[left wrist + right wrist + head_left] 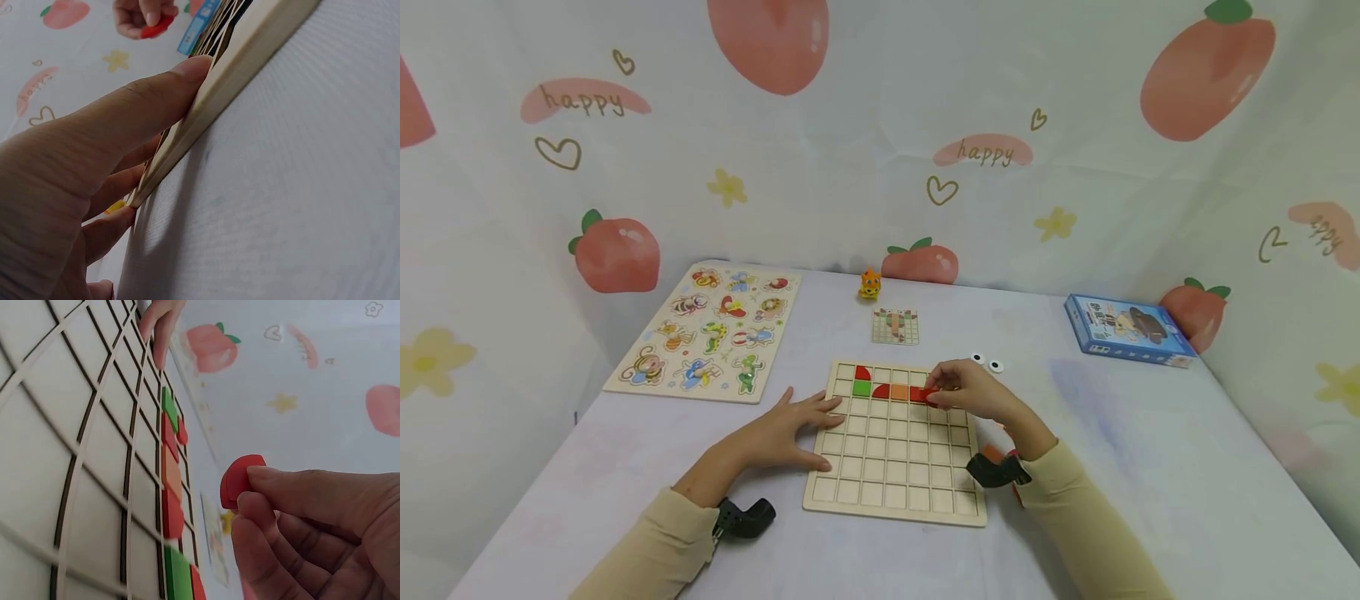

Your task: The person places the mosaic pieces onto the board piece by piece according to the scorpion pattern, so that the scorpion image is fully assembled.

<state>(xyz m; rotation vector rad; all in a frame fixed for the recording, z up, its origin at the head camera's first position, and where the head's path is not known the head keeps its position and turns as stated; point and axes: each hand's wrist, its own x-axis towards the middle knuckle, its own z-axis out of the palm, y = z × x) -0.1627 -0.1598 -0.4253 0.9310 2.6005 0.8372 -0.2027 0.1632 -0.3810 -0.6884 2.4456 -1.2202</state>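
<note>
A wooden grid board (887,467) lies flat on the table. My left hand (790,429) rests at its left side with fingers spread, the thumb touching the board's edge (250,81) in the left wrist view. Above the board's upper right cells, my right hand (973,390) pinches a red rounded tile (244,478) between thumb and fingertips. Across the second row sit a green square tile (861,388), a red quarter-round tile (881,392) and an orange square tile (899,392). One red quarter-round tile (862,372) fills a top-row cell. In the right wrist view another green tile (178,575) shows farther along.
Behind the board lie a pattern card (895,327) and a small orange toy (870,285). An insect puzzle board (658,333) is at the left, a blue box (1127,329) at the right. Two eye discs (996,366) and orange pieces (992,453) lie near my right arm.
</note>
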